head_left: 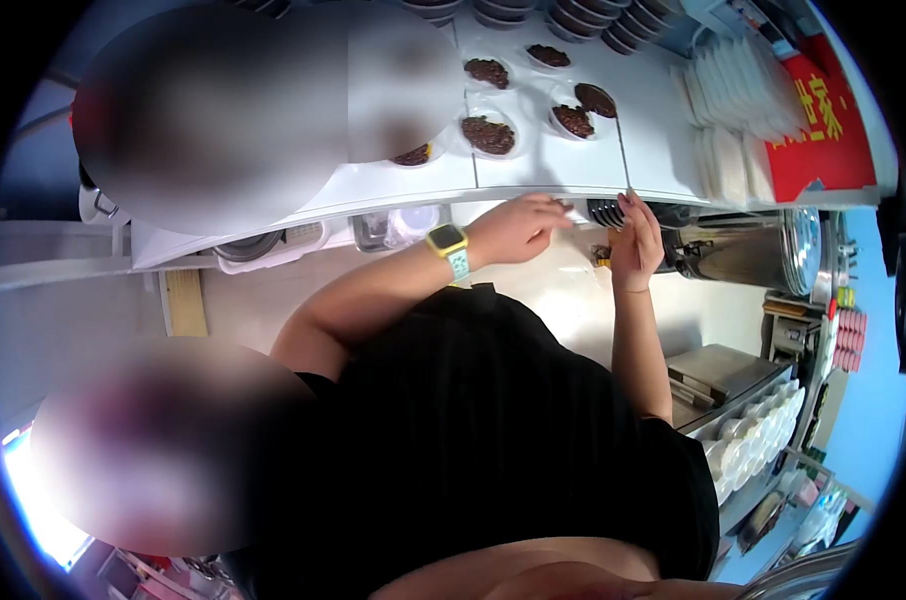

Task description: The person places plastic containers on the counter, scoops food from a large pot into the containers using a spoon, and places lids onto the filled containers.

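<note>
Dark brown food, head view: glossy, clumped heaps (488,135), one with a bit of yellow at its edge.
Bowls: round, pale rims (517,138), five seen with food, the leftmost partly hidden by the blur.
Spoon: round dark head (595,99), brown contents, long thin handle; head sits at the rim of the bowl closest to the right hand.
White counter: carries the bowls (663,150); stacked tubs (583,18) along its far side, white stacks (738,90) and a red sign (811,125) at the right end.
Food vs hands: bowls all lie beyond both hands, past the counter's near edge; spoon head is farther out and slightly left of the right hand.
Right hand: at the near edge (638,245), fingertips pressed together, seemingly pinching the end of the spoon handle.
Left hand: near the same edge (518,232), fingers loosely bent, well apart from the spoon; cannot tell whether thumb meets fingers or anything small is held.
Watch: yellow case, pale green band (447,239), left wrist.
Metal pot: just right of the right hand (743,255), below counter level.
</note>
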`<state>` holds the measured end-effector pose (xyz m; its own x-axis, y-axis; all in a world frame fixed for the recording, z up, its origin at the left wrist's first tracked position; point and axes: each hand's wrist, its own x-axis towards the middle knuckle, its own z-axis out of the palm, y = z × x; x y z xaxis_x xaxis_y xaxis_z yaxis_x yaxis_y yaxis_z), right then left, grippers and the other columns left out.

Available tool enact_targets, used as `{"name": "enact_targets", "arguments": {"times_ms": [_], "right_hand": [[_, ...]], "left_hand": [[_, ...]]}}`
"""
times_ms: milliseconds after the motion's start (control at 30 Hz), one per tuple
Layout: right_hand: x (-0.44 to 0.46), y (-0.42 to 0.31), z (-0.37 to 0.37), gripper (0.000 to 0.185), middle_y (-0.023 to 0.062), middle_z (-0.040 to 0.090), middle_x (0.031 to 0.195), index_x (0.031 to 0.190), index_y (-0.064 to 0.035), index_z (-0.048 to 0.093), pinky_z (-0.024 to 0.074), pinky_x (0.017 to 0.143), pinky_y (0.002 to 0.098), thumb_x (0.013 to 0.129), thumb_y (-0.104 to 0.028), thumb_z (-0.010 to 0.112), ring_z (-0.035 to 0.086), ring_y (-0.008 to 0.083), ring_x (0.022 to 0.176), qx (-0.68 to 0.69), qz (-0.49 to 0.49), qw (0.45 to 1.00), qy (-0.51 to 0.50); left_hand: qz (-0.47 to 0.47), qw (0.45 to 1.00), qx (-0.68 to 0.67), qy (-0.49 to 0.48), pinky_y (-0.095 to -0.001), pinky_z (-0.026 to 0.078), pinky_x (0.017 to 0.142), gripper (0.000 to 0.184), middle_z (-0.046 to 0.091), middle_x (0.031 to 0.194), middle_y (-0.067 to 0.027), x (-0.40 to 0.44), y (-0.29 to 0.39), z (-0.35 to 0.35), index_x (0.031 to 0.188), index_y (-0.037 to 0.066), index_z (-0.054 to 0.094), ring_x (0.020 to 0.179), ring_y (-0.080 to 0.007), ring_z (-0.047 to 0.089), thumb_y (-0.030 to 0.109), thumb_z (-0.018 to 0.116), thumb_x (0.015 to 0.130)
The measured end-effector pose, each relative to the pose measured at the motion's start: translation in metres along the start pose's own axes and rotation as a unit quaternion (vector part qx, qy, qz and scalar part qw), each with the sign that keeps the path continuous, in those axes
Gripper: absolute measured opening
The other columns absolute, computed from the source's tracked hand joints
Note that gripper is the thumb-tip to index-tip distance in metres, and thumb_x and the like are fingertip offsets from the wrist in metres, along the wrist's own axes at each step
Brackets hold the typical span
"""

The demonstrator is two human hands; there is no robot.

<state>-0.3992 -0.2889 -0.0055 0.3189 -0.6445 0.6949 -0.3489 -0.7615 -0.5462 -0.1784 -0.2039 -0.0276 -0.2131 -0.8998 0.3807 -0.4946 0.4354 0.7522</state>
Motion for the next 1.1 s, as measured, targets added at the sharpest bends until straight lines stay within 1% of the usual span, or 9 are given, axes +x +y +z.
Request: {"name": "enact_targets", "arguments": {"times_ms": [67,133,300,633,800,867,933,1033,1100], "right_hand": [[-0.003,0.006,-0.003,0.02,0.02,0.066,0.116,0.111,0.0041,0.064,0.0551,0.093,0.0363,0.101,-0.009,0.052,0.067,0.029,0.106,-0.01,0.013,1.0,-0.002],[-0.001,-0.005,0.002,0.029,0.0219,0.063,0.118,0.115,0.0078,0.056,0.052,0.101,0.0421,0.106,-0.017,0.042,0.065,0.0296,0.108,0.182,0.178,0.964,0.07],[0.014,0.001,-0.005,0.028,0.0196,0.065,0.111,0.113,0.0035,0.053,0.0578,0.092,0.0372,0.105,-0.022,0.046,0.067,0.029,0.105,0.357,0.35,0.837,0.222],[0.028,0.011,-0.024,0.023,0.0254,0.065,0.113,0.107,0.006,0.057,0.0549,0.101,0.0358,0.103,-0.011,0.044,0.063,0.0314,0.116,0.623,0.379,0.666,0.157],[0.09,-0.092,0.038,0.026,0.0263,0.065,0.113,0.116,0.0041,0.055,0.0595,0.089,0.0313,0.104,-0.016,0.044,0.066,0.0275,0.111,0.609,0.388,0.689,0.059],[0.117,-0.146,0.075,0.028,0.0262,0.065,0.113,0.117,0.0041,0.053,0.0594,0.087,0.0312,0.105,-0.019,0.044,0.066,0.0287,0.111,0.623,0.318,0.714,-0.033],[0.14,-0.198,0.111,0.03,0.0262,0.066,0.111,0.117,0.0047,0.054,0.0593,0.084,0.0321,0.105,-0.022,0.044,0.068,0.0287,0.105,0.605,0.307,0.734,-0.044],[0.173,-0.269,0.164,0.032,0.0255,0.068,0.107,0.116,0.0065,0.057,0.0591,0.082,0.0325,0.105,-0.021,0.045,0.071,0.0267,0.096,0.538,0.167,0.818,-0.117],[0.194,-0.311,0.196,0.033,0.0217,0.07,0.103,0.113,0.0076,0.061,0.0589,0.081,0.0324,0.105,-0.021,0.048,0.072,0.0246,0.089,0.425,0.081,0.886,-0.167]], "left_hand": [[0.034,0.998,-0.051,-0.009,-0.0402,0.05,0.096,0.032,0.067,0.116,-0.0127,-0.026,-0.006,-0.002,0.115,0.008,0.069,0.111,-0.0303,0.061,0.002,0.054,0.086],[-0.004,0.997,-0.074,-0.026,-0.0387,0.05,0.094,0.032,0.068,0.113,-0.0116,-0.049,-0.005,-0.018,0.115,0.008,0.069,0.109,-0.0292,0.063,0.002,0.054,0.088],[-0.13,0.973,-0.182,-0.057,-0.0333,0.05,0.091,0.029,0.07,0.113,-0.0098,-0.11,0.006,-0.061,0.116,0.006,0.069,0.102,-0.0241,0.066,0.002,0.051,0.092],[-0.219,0.934,-0.233,0.158,-0.0309,0.05,0.086,0.026,0.07,0.097,-0.0124,-0.197,0.02,-0.134,0.099,0.001,0.071,0.093,-0.0226,0.066,-0.004,0.05,0.085],[-0.093,0.935,-0.031,0.342,-0.0318,0.048,0.079,0.025,0.067,0.09,-0.013,-0.23,0.023,-0.186,0.086,0.001,0.068,0.084,-0.0257,0.062,-0.005,0.048,0.073],[-0.019,0.863,0.107,0.493,-0.0329,0.047,0.079,0.018,0.061,0.087,-0.0126,-0.244,0.025,-0.212,0.081,0.001,0.063,0.082,-0.0268,0.057,-0.004,0.047,0.074],[-0.022,0.842,0.116,0.526,-0.0347,0.041,0.088,0.012,0.055,0.1,-0.015,-0.263,0.018,-0.231,0.09,0.003,0.054,0.09,-0.0222,0.049,-0.002,0.048,0.081],[-0.04,0.783,0.138,0.606,-0.0378,0.031,0.105,0.042,0.039,0.132,-0.0152,-0.278,0.0,-0.269,0.117,0.006,0.044,0.119,-0.0237,0.041,-0.01,0.052,0.078],[-0.048,0.777,0.148,0.61,-0.0388,0.029,0.108,0.045,0.039,0.134,-0.016,-0.282,-0.007,-0.288,0.118,0.006,0.044,0.123,-0.025,0.039,-0.012,0.051,0.077]]}}
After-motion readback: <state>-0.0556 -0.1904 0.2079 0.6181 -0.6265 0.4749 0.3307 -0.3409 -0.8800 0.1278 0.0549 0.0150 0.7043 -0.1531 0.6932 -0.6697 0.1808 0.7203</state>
